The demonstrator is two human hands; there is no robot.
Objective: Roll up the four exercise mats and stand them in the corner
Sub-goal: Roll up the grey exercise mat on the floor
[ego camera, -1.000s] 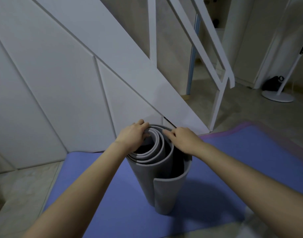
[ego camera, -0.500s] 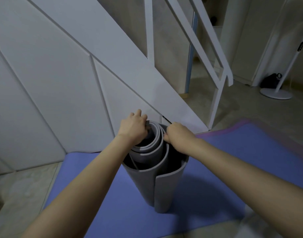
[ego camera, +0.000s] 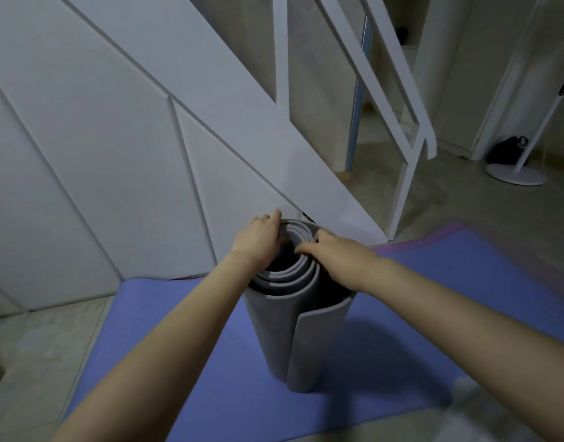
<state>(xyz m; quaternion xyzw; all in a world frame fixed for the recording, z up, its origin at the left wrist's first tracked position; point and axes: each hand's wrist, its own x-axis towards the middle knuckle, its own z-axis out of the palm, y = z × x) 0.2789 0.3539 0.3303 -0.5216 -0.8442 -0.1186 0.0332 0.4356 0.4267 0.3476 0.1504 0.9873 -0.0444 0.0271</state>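
A grey mat [ego camera: 287, 330], loosely rolled, stands upright on a blue-purple mat [ego camera: 185, 362] that lies flat on the floor. Its outer flap gapes open at the front right. My left hand [ego camera: 258, 240] grips the left side of the roll's top rim, fingers curled over the inner coils. My right hand [ego camera: 328, 250] holds the right side of the top, fingers reaching across the inner layers. The roll stands just in front of the white panelled stair wall [ego camera: 130, 154].
The white stair stringer and railing [ego camera: 402, 106] slope down to the right behind the roll. A white floor-fan stand [ego camera: 517, 177] and a dark bag [ego camera: 507, 151] are at the far right. Tiled floor [ego camera: 35, 352] shows left of the flat mat.
Both hands have shifted along the roll's top rim, working the inner coils; the right hand's fingers now reach further left across the coils. The roll stays upright in the same place.
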